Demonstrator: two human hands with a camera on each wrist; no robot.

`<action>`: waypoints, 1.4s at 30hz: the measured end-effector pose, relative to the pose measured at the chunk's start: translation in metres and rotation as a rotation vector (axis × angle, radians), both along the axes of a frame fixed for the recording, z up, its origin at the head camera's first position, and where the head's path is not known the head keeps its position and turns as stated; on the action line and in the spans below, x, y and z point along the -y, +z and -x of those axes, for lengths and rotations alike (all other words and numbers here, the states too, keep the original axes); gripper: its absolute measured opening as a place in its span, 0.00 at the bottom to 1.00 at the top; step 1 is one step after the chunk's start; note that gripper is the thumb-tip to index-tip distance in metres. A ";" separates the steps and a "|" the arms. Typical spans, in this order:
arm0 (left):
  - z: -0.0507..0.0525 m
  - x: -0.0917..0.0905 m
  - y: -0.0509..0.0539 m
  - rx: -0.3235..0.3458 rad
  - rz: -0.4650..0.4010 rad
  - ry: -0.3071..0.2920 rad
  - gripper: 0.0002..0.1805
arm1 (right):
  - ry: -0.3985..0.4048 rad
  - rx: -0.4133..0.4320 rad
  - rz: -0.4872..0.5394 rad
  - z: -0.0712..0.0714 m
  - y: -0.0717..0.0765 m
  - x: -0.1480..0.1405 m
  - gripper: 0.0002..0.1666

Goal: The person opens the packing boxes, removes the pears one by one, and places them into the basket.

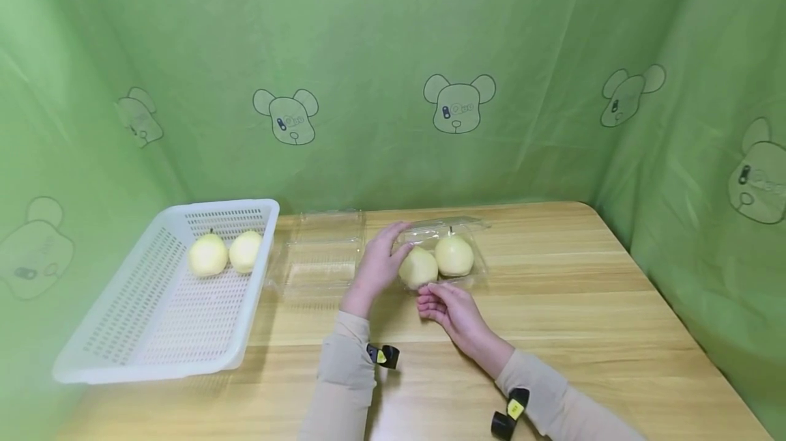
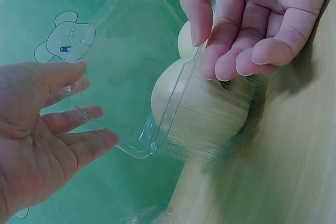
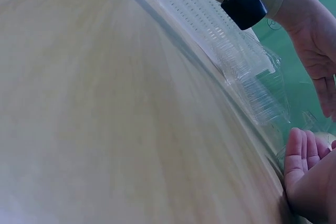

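Observation:
Two pale yellow pears [image 1: 454, 255] sit side by side in a clear plastic clamshell box [image 1: 474, 280]. The lid [image 2: 123, 40] stands raised, tilted up from the base. My left hand [image 1: 382, 260] is at the box's left side, its thumb and fingers on either side of the lid's edge in the left wrist view. At the front, my right hand [image 1: 453, 315] pinches the base's rim [image 2: 176, 95] between thumb and fingers, the other fingers loosely curled. The right wrist view shows both hands only at its right edge.
A white perforated plastic basket [image 1: 248, 332] stands at the left with two more pears [image 1: 207, 254] at its far end. Between basket and hands lies another clear plastic box [image 1: 322, 274], opened. A green cloth [image 1: 381, 31] with bear prints hangs behind the wooden table [image 1: 583, 277].

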State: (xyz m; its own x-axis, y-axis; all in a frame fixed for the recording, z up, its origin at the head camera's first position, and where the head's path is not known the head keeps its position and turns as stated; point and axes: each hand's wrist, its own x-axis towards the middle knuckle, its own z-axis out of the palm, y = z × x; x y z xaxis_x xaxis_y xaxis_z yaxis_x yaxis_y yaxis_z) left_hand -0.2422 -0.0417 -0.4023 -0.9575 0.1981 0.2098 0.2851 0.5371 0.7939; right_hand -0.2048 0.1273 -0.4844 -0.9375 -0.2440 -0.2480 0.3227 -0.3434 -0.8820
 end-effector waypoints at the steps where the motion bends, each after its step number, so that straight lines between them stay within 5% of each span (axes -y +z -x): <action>1: 0.000 0.000 0.000 -0.002 -0.004 0.001 0.25 | 0.008 0.000 0.000 0.000 0.000 0.000 0.11; 14: 0.005 0.004 -0.006 -0.026 -0.019 0.043 0.27 | 0.003 0.041 -0.047 -0.004 0.011 -0.002 0.15; 42: 0.009 0.004 -0.011 -0.028 -0.068 0.092 0.29 | -0.057 -0.132 0.109 0.019 0.057 -0.048 0.11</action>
